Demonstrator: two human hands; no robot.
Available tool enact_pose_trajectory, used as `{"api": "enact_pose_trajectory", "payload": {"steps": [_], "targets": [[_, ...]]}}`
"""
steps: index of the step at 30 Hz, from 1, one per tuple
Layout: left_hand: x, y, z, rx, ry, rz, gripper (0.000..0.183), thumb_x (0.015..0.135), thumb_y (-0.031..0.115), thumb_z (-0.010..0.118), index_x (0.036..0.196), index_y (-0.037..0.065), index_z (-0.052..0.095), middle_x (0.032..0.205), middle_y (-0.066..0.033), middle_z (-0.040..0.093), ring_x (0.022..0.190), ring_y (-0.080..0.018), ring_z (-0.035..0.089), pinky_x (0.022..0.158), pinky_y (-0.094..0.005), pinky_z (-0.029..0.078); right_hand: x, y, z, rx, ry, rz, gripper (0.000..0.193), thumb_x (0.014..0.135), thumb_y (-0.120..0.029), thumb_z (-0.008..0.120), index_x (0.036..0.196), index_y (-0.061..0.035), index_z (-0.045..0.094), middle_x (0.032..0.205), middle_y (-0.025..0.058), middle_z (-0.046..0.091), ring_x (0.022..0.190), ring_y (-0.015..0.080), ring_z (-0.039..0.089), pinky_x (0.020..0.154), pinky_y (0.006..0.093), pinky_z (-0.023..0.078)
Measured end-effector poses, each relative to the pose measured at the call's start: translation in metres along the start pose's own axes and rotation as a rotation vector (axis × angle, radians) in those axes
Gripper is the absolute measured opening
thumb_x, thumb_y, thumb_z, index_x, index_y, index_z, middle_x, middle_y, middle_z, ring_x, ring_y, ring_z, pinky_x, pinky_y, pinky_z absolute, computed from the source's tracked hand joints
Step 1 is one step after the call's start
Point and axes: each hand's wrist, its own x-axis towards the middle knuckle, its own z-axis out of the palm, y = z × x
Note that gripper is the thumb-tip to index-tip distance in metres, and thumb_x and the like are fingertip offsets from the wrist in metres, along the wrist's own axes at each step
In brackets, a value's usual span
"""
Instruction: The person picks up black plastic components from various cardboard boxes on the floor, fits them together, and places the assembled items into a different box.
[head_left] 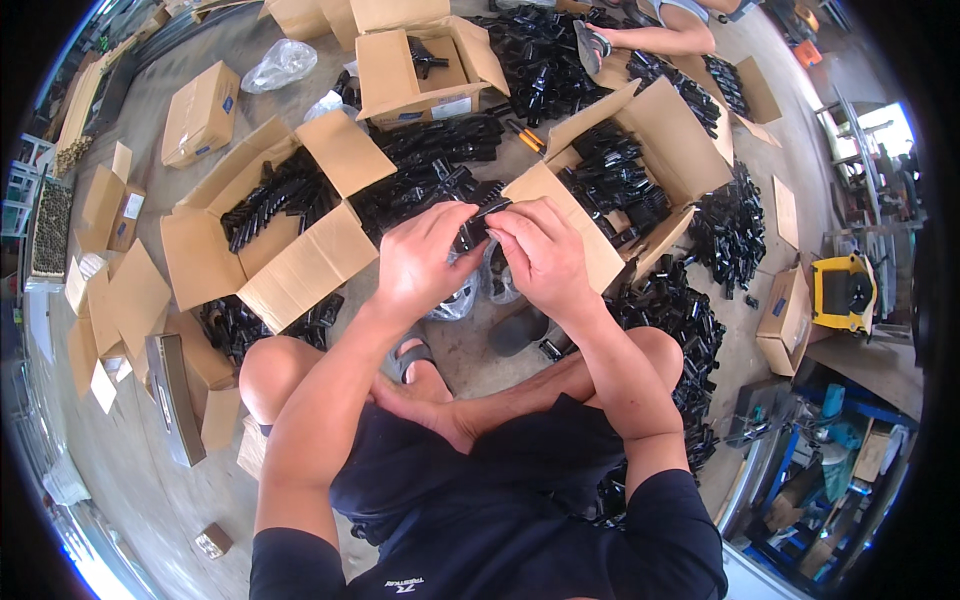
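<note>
Both hands meet in front of me around a small black part [474, 232], glossy and angular; its exact kind is hard to make out. My left hand [424, 258] is closed on its left side, with thumb and fingers pinching it. From the other side, my right hand [541, 252] pinches its upper end between thumb and fingertips. Just behind the hands lies a heap of similar black parts [425, 140]. An open carton [290, 285] of these parts stands left of my hands, and another open carton [690, 150] stands to the right.
Loose black parts [735, 220] are piled along my right side. A third open carton [385, 75] stands farther back, near a closed box [200, 113]. Another person's leg [655, 42] shows at the far right. A yellow-framed object [843, 292] stands at the right.
</note>
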Motion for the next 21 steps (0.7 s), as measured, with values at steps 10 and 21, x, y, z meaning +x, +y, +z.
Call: {"api": "enact_pose_trajectory", "payload": {"steps": [10,21], "targets": [[-0.004,-0.005,-0.004,0.090,-0.016,0.041,0.045,0.065,0.008,0.084,0.107,0.003,0.067,0.102,-0.0125,0.072,0.089,-0.0293,0.072,0.078,-0.0368,0.059,-0.001,-0.006,0.009,-0.159,-0.016,-0.028,0.023,0.079,0.000,0.072,0.102,-0.0047,0.069,0.095,0.0096,0.063,0.082,0.0294,0.062,0.069,0.0388,0.053],[0.000,-0.001,-0.007,0.173,-0.012,0.101,0.047,0.064,0.007,0.082,0.108,0.002,0.066,0.103,-0.0104,0.072,0.094,-0.0271,0.071,0.091,-0.0433,0.058,-0.005,-0.006,0.013,-0.209,0.013,-0.070,0.027,0.078,0.000,0.073,0.103,-0.0038,0.067,0.095,0.0106,0.061,0.082,0.0298,0.061,0.068,0.0384,0.052]]}}
